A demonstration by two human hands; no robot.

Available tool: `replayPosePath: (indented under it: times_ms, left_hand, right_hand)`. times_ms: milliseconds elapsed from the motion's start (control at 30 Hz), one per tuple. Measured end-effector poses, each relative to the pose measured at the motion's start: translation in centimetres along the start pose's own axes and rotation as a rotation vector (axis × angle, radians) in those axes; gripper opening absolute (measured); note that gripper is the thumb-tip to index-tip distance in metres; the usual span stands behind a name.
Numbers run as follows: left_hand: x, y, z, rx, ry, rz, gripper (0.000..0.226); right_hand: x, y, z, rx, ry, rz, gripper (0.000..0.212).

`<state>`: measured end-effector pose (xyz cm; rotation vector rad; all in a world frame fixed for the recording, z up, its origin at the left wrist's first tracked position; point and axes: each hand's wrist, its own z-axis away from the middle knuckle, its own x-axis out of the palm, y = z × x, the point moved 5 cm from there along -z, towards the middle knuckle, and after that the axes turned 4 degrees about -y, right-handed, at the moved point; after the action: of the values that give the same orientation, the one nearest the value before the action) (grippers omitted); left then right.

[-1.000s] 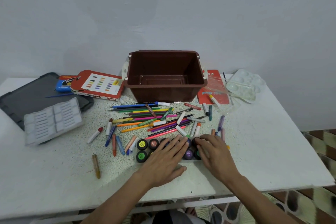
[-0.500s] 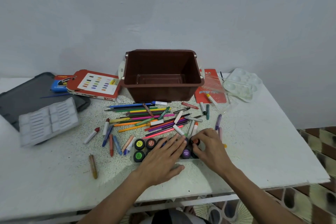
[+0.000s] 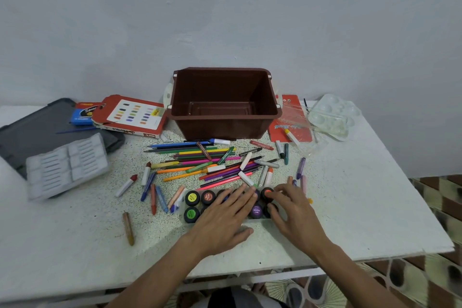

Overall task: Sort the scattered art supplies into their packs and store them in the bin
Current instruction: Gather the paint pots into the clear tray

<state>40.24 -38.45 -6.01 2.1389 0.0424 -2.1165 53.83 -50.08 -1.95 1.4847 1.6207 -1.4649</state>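
Observation:
A clear pack of small black paint pots [image 3: 200,205] lies at the table's front middle. My left hand [image 3: 222,217] rests flat on it, fingers spread over the middle pots. My right hand [image 3: 293,210] is at the pack's right end, fingertips touching the orange-lidded pot [image 3: 267,193]. A purple pot [image 3: 256,210] shows between the hands. Behind lies a heap of coloured pencils and markers [image 3: 207,160], with crayons [image 3: 152,187] strewn to the left. The brown bin [image 3: 225,105] stands empty at the back.
A red pastel box [image 3: 130,115] and a blue pack [image 3: 83,114] lie left of the bin, near a grey lid [image 3: 35,130] and a white crayon tray [image 3: 67,165]. A red pouch [image 3: 291,120] and a clear palette [image 3: 332,115] sit right. One brown crayon [image 3: 128,228] lies alone in front.
My right hand has slid from covering the pack's right end to its edge, uncovering the orange and purple pots. The left hand stays flat on the pack.

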Motion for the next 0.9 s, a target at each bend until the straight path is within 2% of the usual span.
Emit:
replayPosePath:
  times_ms: [133, 233, 400, 667, 900]
  left_hand:
    - [0.1, 0.1, 0.0, 0.005, -0.005, -0.017, 0.072]
    - [0.2, 0.3, 0.1, 0.02, -0.001, -0.042, 0.073]
    - [0.3, 0.3, 0.1, 0.02, -0.008, -0.051, 0.074]
    - [0.2, 0.3, 0.4, 0.01, -0.01, -0.058, 0.075]
    - [0.3, 0.1, 0.6, 0.001, -0.014, -0.046, 0.075]
  right_hand:
    - [0.7, -0.9, 2.1, -0.119, 0.01, 0.154, 0.025]
    - [1.8, -0.7, 3.2, -0.131, -0.02, 0.241, 0.033]
    - [2.1, -0.7, 3.8, -0.065, 0.012, 0.16, 0.036]
    - [2.3, -0.5, 3.9, -0.112, -0.032, 0.217, 0.038]
    - [1.0, -0.5, 2.4, -0.084, -0.075, 0.005, 0.034]
